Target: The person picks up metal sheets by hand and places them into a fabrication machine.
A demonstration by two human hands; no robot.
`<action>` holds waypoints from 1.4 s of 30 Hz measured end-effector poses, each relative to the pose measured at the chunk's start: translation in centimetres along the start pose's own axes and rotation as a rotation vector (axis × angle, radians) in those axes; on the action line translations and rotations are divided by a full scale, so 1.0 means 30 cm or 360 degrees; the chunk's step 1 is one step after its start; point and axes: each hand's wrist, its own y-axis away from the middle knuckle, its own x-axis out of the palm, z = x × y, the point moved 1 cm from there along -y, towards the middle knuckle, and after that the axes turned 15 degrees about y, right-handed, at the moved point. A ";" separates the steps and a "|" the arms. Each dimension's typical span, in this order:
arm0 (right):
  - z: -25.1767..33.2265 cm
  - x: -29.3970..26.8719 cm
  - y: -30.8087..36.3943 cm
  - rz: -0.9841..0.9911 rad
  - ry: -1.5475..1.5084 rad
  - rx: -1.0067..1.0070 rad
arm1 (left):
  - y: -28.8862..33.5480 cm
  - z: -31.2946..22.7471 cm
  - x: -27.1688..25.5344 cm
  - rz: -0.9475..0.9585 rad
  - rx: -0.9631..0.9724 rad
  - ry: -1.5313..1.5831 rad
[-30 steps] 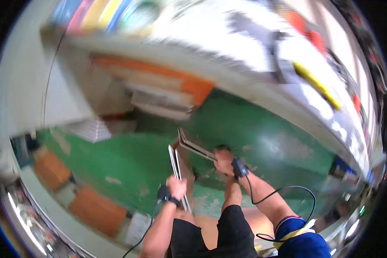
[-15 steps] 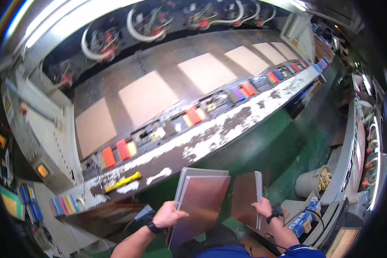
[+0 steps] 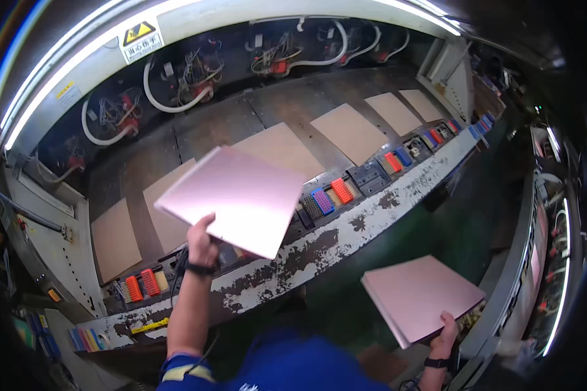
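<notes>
We are holding one thin pink copper-coloured sheet (image 3: 239, 199) out over the long machine bed (image 3: 195, 133), our left hand (image 3: 202, 244) clenching its near edge with the thumb on top, so the panel is hanging flat above one of the tan boards (image 3: 165, 212) already lying there. Our right hand (image 3: 446, 332) is gripping the lower corner of a stack of similar pink sheets (image 3: 421, 293), carried low at our side, apart from the bed. We are judging each sheet to be light and fairly stiff, since it is staying flat while held from a single edge, but smooth-faced and probably easy to scratch or crease at the corners. We are thinking an edge pinch near the middle of a side suits it best, keeping fingers off the face. Coloured blocks (image 3: 332, 194) are sitting along the worn white front rail (image 3: 346, 231) just below the lifted sheet.
</notes>
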 end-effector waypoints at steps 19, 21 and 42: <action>0.426 2.065 -1.471 0.1171 -0.0474 0.0169 | -0.914 0.634 0.009 -0.0768 -0.0274 0.0337; 0.308 2.188 -1.288 0.1217 -0.0353 0.0436 | -0.828 0.597 -0.116 -0.0729 -0.0378 0.0385; 0.202 2.863 -0.333 0.2089 0.1404 -0.0368 | 0.049 -0.846 -1.290 -0.1589 0.0615 -0.1497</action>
